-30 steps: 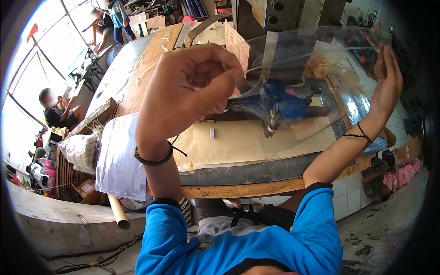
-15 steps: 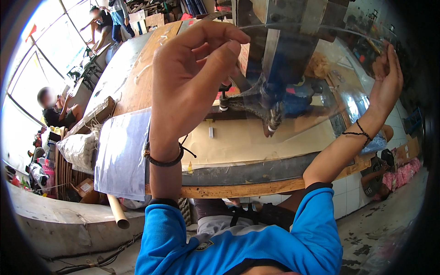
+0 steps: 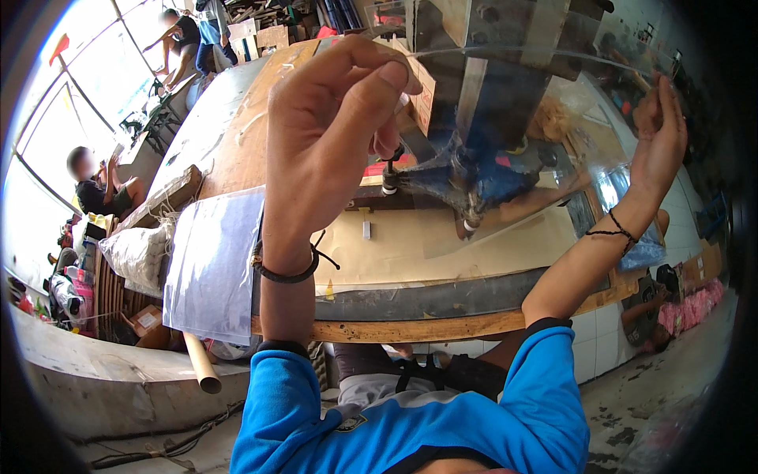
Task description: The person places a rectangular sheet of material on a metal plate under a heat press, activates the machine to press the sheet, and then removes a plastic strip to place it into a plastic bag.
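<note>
A clear, flexible plastic sheet is stretched between my hands above the worktable. My left hand pinches its upper left corner between thumb and bent fingers. At the far right, my right hand grips the opposite edge, fingers pressed together. The sheet bows slightly, its lower edge hanging over a tan board or paper. Through it shows a dark metal press with branching arms below a thick column. A small white block is on the tan surface, just right of my left wrist.
Clear sheets drape over the table's left end, beside a wrapped bundle. More bluish plastic lies at the right end. A grey strip runs along the wooden front edge. Other people sit at left and right.
My right hand has shifted slightly left with the sheet's edge. My left thumb and fingers have moved a little left, still pinching the corner. The sheet's lower edge hangs slightly lower.
</note>
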`<state>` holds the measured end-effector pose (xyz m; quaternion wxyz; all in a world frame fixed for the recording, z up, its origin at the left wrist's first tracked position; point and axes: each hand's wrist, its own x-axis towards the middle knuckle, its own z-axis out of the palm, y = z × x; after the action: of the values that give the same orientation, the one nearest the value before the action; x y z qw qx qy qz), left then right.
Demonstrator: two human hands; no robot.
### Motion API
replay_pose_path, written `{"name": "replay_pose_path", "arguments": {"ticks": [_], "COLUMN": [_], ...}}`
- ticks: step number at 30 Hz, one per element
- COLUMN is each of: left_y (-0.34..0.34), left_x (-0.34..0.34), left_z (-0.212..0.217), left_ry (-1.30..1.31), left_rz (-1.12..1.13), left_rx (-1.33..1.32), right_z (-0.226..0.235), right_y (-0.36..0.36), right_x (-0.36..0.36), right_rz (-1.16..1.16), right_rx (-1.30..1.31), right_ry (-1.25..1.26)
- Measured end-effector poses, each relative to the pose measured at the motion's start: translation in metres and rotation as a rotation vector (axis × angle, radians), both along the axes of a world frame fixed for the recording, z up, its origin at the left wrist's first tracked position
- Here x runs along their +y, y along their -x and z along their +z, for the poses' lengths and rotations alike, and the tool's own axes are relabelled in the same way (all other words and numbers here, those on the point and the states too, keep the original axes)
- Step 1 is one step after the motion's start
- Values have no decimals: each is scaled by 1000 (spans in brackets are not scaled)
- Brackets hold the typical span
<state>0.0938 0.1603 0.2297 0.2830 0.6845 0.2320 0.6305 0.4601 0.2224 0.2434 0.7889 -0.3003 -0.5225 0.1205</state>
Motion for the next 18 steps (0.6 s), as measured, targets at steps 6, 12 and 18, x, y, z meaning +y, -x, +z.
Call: {"name": "replay_pose_path", "arguments": {"ticks": [6, 12, 18], "left_y": [2, 7, 6], "left_x": [-2, 1, -4], "left_z": [3, 0, 3], "left_ry": [19, 14, 55], "left_rz": [53, -27, 105], "left_rx": [62, 13, 56], "right_z": [1, 1, 3], "right_y": [10, 22, 33], "right_x": [-3, -2, -5], "right_rz": [-15, -92, -16], "right_rx": [-19, -7, -52], "right_ry": [29, 12, 16]}}
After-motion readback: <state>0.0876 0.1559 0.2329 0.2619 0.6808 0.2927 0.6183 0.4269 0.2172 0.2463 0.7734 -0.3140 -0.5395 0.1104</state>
